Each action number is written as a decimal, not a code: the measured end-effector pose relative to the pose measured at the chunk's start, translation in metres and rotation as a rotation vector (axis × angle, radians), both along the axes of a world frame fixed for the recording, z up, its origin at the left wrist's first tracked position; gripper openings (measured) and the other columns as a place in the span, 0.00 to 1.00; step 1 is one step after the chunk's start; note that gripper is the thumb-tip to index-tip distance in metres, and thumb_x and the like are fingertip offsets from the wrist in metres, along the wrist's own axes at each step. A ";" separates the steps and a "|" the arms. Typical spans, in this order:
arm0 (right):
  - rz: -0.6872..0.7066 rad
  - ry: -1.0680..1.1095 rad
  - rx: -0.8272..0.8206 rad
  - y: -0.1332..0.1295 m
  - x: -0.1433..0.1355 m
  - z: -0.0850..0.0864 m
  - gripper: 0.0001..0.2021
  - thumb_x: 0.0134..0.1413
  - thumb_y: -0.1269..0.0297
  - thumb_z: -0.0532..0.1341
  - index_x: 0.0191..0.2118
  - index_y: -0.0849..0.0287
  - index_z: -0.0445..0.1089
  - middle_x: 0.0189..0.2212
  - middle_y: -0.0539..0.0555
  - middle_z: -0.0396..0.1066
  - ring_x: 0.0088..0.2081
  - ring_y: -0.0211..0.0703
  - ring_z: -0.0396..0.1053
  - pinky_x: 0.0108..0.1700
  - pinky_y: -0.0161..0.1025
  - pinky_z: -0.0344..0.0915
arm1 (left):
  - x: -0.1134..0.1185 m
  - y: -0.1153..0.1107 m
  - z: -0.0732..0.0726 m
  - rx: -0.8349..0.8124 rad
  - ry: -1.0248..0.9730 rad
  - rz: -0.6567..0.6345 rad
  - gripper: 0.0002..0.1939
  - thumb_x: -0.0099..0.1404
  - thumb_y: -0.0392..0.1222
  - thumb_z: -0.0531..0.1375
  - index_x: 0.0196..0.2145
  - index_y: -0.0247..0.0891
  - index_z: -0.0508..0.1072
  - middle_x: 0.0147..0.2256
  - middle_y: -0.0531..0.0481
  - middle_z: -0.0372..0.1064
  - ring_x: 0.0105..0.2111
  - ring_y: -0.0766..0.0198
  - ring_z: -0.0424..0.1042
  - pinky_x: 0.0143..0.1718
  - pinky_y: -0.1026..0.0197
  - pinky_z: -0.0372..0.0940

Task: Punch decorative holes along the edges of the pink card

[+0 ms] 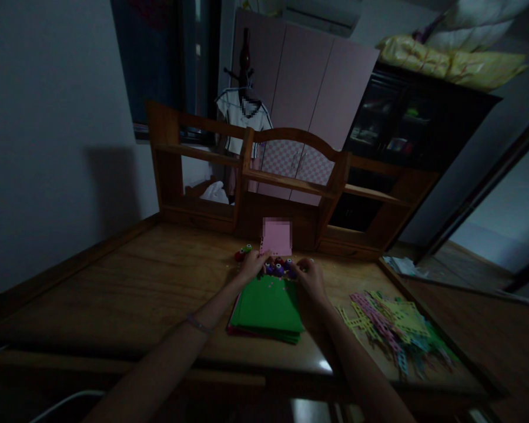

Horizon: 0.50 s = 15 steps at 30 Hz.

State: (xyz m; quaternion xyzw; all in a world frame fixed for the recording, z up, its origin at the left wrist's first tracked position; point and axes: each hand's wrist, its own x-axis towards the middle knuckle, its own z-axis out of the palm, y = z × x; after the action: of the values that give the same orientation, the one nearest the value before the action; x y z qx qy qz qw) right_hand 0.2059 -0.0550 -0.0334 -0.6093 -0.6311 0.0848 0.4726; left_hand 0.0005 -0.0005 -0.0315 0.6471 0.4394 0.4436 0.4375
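Observation:
A row of small purple craft punches [279, 270] with white round tops stands at the far edge of a stack of green sheets [268, 308]. At the left end of the row is my left hand [252, 267], its thumb and fingers closed about the end punch. My right hand [311, 279] pinches the punch at the right end. A pink sheet [277, 238] with small holes along its left edge lies just beyond the row. Tiny paper bits are scattered over the green sheet. The fingertips are small and dim here.
Red and green punches [243, 253] sit left of my left hand. Punched scrap strips [392, 329] in pink, yellow, blue and green are heaped at the right of the wooden desk [136, 282]. A wooden shelf unit [286, 179] rises along the desk's back edge.

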 end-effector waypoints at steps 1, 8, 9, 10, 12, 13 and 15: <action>0.003 0.003 0.000 0.000 0.000 0.000 0.18 0.50 0.47 0.59 0.32 0.58 0.69 0.27 0.54 0.70 0.29 0.44 0.67 0.29 0.35 0.59 | 0.000 0.001 -0.001 0.002 -0.003 -0.003 0.26 0.63 0.57 0.51 0.29 0.30 0.75 0.11 0.53 0.61 0.12 0.70 0.60 0.16 0.69 0.54; 0.011 0.013 -0.007 -0.001 0.001 0.001 0.17 0.52 0.48 0.58 0.35 0.58 0.68 0.29 0.53 0.70 0.31 0.44 0.68 0.30 0.35 0.60 | 0.000 0.006 -0.008 0.037 -0.005 -0.013 0.27 0.63 0.58 0.50 0.28 0.30 0.75 0.13 0.52 0.62 0.13 0.71 0.61 0.17 0.69 0.54; 0.007 0.020 -0.010 -0.001 0.001 0.002 0.17 0.52 0.48 0.58 0.36 0.58 0.68 0.29 0.54 0.70 0.32 0.44 0.68 0.30 0.35 0.60 | 0.000 0.007 -0.008 0.041 -0.005 -0.019 0.27 0.63 0.58 0.50 0.28 0.30 0.75 0.13 0.52 0.63 0.13 0.71 0.62 0.17 0.69 0.54; 0.000 0.028 -0.012 -0.001 0.001 0.002 0.17 0.52 0.49 0.58 0.36 0.59 0.68 0.30 0.54 0.70 0.32 0.44 0.68 0.31 0.35 0.60 | 0.000 0.008 -0.009 0.041 -0.005 -0.026 0.27 0.63 0.58 0.50 0.29 0.30 0.75 0.13 0.52 0.63 0.13 0.71 0.62 0.17 0.69 0.54; -0.016 0.044 -0.014 -0.001 0.000 0.003 0.16 0.52 0.49 0.58 0.36 0.59 0.68 0.30 0.55 0.70 0.32 0.45 0.68 0.31 0.35 0.61 | -0.001 0.009 -0.011 0.034 0.003 -0.043 0.28 0.63 0.59 0.49 0.30 0.30 0.75 0.13 0.52 0.62 0.12 0.70 0.62 0.16 0.69 0.54; -0.021 0.049 -0.015 -0.001 -0.001 0.003 0.16 0.53 0.49 0.57 0.35 0.58 0.68 0.30 0.55 0.70 0.32 0.45 0.68 0.32 0.36 0.61 | -0.001 0.009 -0.011 0.028 0.014 -0.046 0.29 0.63 0.60 0.49 0.30 0.30 0.75 0.12 0.53 0.62 0.12 0.70 0.61 0.15 0.69 0.53; -0.026 0.059 -0.018 -0.001 -0.001 0.003 0.16 0.53 0.49 0.57 0.35 0.58 0.68 0.29 0.55 0.70 0.32 0.45 0.68 0.32 0.36 0.61 | -0.001 0.008 -0.012 0.020 0.036 -0.044 0.29 0.63 0.61 0.49 0.31 0.30 0.75 0.12 0.53 0.61 0.12 0.70 0.61 0.15 0.69 0.52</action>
State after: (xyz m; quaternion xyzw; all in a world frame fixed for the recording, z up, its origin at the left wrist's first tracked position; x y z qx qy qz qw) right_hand 0.2048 -0.0559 -0.0307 -0.6189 -0.6082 0.1020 0.4865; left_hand 0.0000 0.0077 -0.0433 0.6688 0.4285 0.4263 0.4327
